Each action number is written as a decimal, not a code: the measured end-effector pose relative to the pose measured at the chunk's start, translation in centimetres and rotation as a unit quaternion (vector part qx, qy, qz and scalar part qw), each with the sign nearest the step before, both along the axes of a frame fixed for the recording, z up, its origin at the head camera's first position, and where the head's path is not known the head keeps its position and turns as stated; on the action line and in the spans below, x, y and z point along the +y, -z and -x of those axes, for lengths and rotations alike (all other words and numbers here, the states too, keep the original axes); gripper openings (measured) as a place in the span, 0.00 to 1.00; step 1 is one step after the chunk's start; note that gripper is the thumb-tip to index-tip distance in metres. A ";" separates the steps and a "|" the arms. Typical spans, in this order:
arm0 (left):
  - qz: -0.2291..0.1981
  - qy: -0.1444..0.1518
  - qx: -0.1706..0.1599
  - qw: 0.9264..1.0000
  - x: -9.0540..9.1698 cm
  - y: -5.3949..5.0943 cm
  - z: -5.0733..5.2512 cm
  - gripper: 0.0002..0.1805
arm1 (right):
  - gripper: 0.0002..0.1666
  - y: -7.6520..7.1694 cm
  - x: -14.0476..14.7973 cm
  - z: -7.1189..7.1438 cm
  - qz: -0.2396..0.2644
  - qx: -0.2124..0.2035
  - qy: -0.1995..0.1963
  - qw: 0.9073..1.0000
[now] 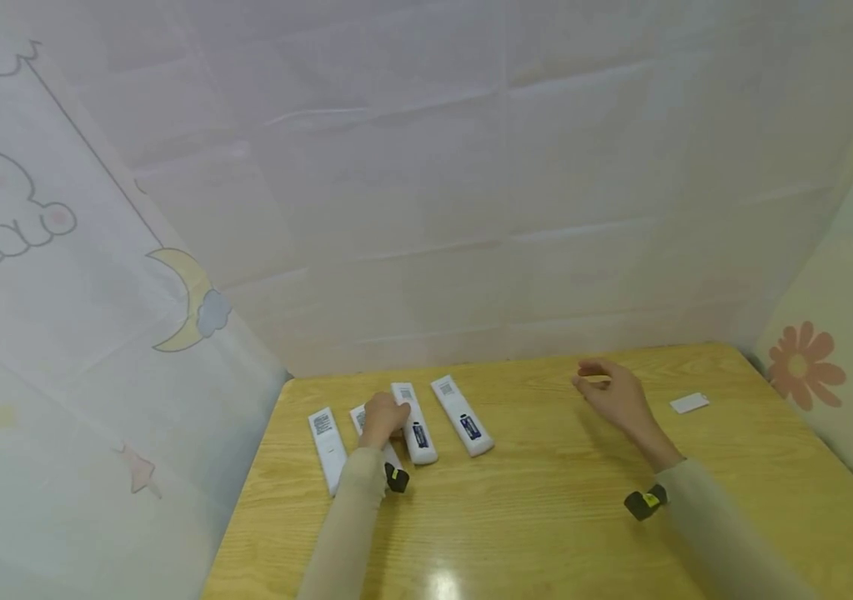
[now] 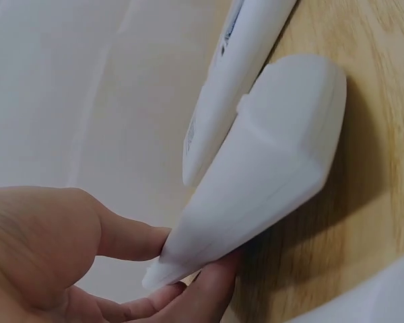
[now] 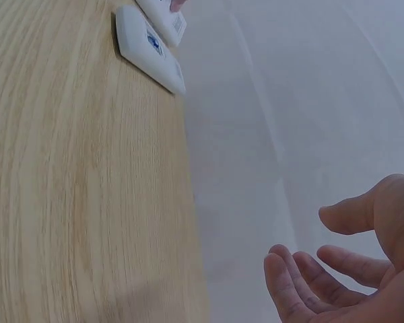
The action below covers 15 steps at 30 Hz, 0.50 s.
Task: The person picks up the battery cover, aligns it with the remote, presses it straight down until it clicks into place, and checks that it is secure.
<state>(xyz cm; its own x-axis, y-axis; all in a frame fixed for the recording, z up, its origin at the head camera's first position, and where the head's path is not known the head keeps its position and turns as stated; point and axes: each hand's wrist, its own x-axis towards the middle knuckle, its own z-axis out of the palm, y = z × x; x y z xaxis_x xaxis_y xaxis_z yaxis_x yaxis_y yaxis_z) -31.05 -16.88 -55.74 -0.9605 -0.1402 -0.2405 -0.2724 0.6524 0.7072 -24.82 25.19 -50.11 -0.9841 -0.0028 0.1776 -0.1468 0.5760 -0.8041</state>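
Several white remote controls lie face down on the table. My left hand (image 1: 384,418) pinches the narrow far end of a remote control (image 2: 269,141), which seems to be the second from the right, with a dark blue battery in its uncovered compartment. The rightmost remote control (image 1: 464,417) also shows a battery. Under my left forearm, another remote control (image 1: 358,417) is partly hidden, and the leftmost remote control (image 1: 329,450) has its back covered. My right hand (image 1: 617,398) hovers above the table, fingers loosely bent, thumb apart, holding nothing.
A small flat white piece (image 1: 689,403), shaped like a battery cover, lies right of my right hand on the wooden table (image 1: 531,517). Pale hanging sheets (image 1: 426,200) stand along the table's back and sides.
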 end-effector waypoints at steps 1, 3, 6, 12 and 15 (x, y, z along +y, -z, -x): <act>-0.002 0.000 -0.003 1.000 -0.1 0.2 0.1 0.22 | 0.27 0.0 0.2 0.0 -0.002 0.003 0.001 1.000; -0.018 -0.004 -0.005 1.000 -0.3 -0.1 0.0 0.25 | 0.27 0.0 0.6 0.1 -0.005 0.008 0.007 1.000; -0.033 -0.013 0.008 0.999 -0.4 0.0 -0.3 0.27 | 0.27 0.0 1.2 0.1 -0.003 0.008 0.010 1.000; -0.095 -0.036 0.017 0.995 0.0 -0.9 -1.9 0.19 | 0.28 0.3 2.3 0.2 -0.007 0.004 0.018 1.000; -0.138 -0.040 0.026 0.989 0.1 -1.0 -2.5 0.13 | 0.29 0.7 3.0 0.3 -0.012 0.004 0.024 1.000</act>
<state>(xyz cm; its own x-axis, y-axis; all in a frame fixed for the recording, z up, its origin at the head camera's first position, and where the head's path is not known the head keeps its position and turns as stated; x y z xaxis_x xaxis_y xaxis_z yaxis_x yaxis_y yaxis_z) -28.57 -16.75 -54.75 -0.9609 -0.1517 -0.2315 -0.2743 0.4110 0.8694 -25.13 28.18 -50.79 -0.9819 0.0393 0.1854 -0.1247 0.6023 -0.7885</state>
